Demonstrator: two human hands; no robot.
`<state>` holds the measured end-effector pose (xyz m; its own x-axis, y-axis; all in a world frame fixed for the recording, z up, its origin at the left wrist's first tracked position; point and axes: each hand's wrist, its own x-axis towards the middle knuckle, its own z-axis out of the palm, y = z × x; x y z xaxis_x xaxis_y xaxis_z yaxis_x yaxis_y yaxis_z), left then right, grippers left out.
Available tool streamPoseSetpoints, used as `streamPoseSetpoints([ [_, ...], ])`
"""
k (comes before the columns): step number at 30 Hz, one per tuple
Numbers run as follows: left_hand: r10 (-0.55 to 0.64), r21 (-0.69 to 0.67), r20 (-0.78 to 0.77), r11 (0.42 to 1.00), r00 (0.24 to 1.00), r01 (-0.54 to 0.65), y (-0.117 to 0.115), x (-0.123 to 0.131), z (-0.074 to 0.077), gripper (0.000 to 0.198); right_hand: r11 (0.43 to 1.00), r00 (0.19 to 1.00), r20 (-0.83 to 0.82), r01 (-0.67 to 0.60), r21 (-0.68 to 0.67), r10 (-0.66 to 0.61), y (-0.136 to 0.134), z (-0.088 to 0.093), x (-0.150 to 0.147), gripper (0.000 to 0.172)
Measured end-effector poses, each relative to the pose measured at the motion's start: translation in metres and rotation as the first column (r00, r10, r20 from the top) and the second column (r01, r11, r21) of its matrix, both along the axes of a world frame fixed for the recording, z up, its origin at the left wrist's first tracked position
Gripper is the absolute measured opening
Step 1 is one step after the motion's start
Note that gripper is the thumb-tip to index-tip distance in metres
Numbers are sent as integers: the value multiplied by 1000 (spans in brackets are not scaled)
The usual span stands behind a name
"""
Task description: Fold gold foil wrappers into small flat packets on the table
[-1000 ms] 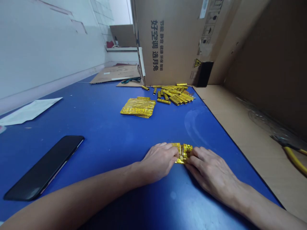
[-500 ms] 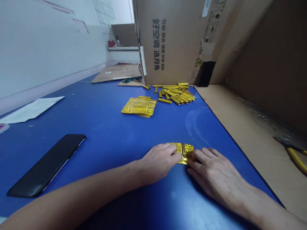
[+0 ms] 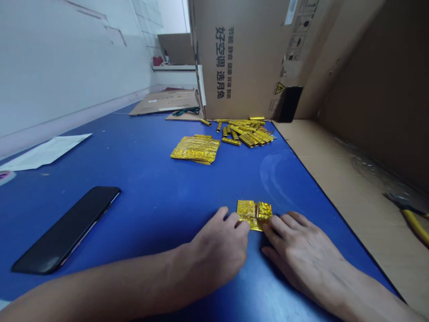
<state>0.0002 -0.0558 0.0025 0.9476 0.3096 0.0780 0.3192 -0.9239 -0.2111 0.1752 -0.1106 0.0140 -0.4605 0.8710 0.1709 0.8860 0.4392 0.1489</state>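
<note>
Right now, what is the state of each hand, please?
Left hand: curled at the gold piece; grip unclear.
Right hand: partly open, touching its right end.

Left hand [image 3: 221, 248] curled into loose fist; right hand [image 3: 298, 243] turned palm-down, fingers [image 3: 280, 226] bent; bare forearms [image 3: 127, 284] angled inward.

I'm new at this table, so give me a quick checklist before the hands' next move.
1. Right hand touching the gold piece: ok.
2. Left hand gripping it: cannot tell, fingertips hidden.
3. Gold piece fully flat: not ok, its right part is folded.
4. Phone apart from both hands: ok.
5. Gold stack apart from the piece: ok, farther back.
6. Yellow-handled tool off the blue table: ok.
</note>
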Motion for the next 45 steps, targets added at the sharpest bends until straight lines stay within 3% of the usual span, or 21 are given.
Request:
streamPoseSetpoints([
  [5,44,20,-4,999,999,-44,16,-1,6,17,997,992,-120,-47,-67,39,-2,-1,-4,21],
  [12,67,43,-21,997,998,-66,29,-4,7,22,989,986,-115,-109,104,120,-9,-18,-18,36],
  [16,76,0,-19,997,997,-76,29,-4,7,25,959,977,-78,-176,223,198,-13,-17,-19,40],
  [23,80,-43,-2,996,997,-80,31,-4,8,27,945,969,-25,-235,230,247,-17,-17,-20,41],
  [29,89,-49,1,995,996,-89,30,-5,5,32,958,968,-61,-230,174,244,-19,-19,-22,48],
  [35,117,-78,30,990,993,-115,31,-4,-2,39,921,922,-71,-372,118,382,-20,-32,-22,64],
  [38,137,-115,55,985,989,-130,33,-4,-5,39,919,917,-84,-384,87,390,-20,-36,-23,52],
  [40,150,-136,62,981,987,-140,34,-5,-5,39,928,923,-94,-369,59,373,-20,-34,-22,46],
  [45,167,-169,55,973,984,-156,36,-4,-3,40,922,906,-217,-382,-57,362,-15,-11,-8,59],
])
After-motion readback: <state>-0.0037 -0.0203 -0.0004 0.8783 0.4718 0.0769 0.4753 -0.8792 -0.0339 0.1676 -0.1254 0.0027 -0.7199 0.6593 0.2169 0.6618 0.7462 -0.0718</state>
